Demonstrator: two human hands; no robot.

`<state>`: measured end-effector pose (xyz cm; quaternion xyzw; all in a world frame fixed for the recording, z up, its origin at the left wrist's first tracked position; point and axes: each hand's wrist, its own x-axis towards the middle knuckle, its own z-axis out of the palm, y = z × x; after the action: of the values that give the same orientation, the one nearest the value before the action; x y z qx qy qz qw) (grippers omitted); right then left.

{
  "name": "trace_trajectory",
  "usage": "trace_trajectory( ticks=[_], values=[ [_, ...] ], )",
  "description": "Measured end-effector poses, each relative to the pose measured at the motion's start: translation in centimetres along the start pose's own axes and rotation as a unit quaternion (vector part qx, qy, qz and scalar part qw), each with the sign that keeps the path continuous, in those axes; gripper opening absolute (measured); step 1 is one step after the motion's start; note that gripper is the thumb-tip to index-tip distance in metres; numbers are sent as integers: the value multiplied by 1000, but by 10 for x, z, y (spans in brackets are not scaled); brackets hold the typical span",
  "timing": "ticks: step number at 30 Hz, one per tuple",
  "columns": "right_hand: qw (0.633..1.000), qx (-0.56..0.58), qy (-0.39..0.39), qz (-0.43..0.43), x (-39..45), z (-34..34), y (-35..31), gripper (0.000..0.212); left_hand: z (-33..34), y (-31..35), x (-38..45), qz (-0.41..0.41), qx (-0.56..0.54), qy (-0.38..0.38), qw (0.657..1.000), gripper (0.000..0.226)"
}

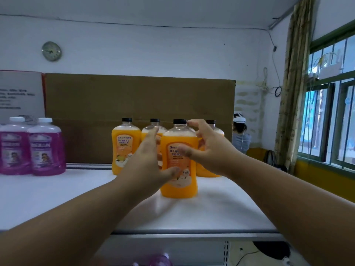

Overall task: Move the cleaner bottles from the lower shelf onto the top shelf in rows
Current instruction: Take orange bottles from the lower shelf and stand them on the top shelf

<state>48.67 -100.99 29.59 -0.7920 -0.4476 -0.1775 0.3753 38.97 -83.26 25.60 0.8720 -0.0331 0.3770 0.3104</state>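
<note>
An orange cleaner bottle (179,160) with a black cap stands upright on the white top shelf (57,198), nearer the front edge than three more orange bottles (125,146) lined up toward the back edge. The left hand (151,160) flanks its left side, fingers spread, thumb touching the label. The right hand (207,150) is on its right, fingers loosely curled apart. Two purple bottles (46,148) stand at the shelf's left end, before a cardboard sheet (115,96).

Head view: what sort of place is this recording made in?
Probably a small stockroom or shop back room. A white top shelf carries rows of orange cleaner bottles and purple bottles, with a flat cardboard sheet behind and a barred window at right.
</note>
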Motion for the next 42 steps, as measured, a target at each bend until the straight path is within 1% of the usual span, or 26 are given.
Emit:
trace_trajectory(
  ticks=[1,2,4,7,9,12,16,19,23,28,30,32,34,36,42],
  values=[
    [999,29,-25,19,2,5,-5,82,-4,-1,-3,-3,13,-23,1000,104],
    [998,46,-31,34,3,8,-9,83,-9,-4,-7,-5,40,-49,998,103],
    [997,58,-15,54,5,14,-15,80,-20,-16,-16,-11,117,-105,988,106],
    [996,50,6,69,8,22,-23,78,-48,-42,-24,-17,237,-182,954,109],
    [996,46,13,71,14,31,-36,80,-73,-60,-23,-25,288,-219,932,108],
    [997,29,28,67,30,55,-60,76,-112,-89,-17,-52,309,-258,914,106],
    [996,-31,37,73,56,94,-84,77,-136,-121,-16,-68,288,-298,907,102],
    [993,-61,38,92,73,118,-91,76,-133,-135,-13,-64,275,-309,908,101],
    [988,-88,56,116,87,133,-93,77,-123,-143,-7,-44,224,-289,930,90],
    [984,-84,101,117,86,148,-91,75,-112,-152,-10,-22,233,-299,925,84],
    [983,-93,97,128,83,152,-90,84,-113,-154,-10,-17,229,-296,927,84],
    [984,-82,63,144,78,156,-86,105,-112,-154,-9,-13,232,-295,927,83],
    [985,-78,46,145,75,158,-84,118,-112,-155,-9,-11,235,-294,926,81],
    [985,-76,54,143,77,160,-83,119,-113,-154,-10,-12,232,-290,928,79],
    [983,-93,84,136,78,168,-78,115,-115,-149,-10,-26,229,-285,930,76]
  ],
)
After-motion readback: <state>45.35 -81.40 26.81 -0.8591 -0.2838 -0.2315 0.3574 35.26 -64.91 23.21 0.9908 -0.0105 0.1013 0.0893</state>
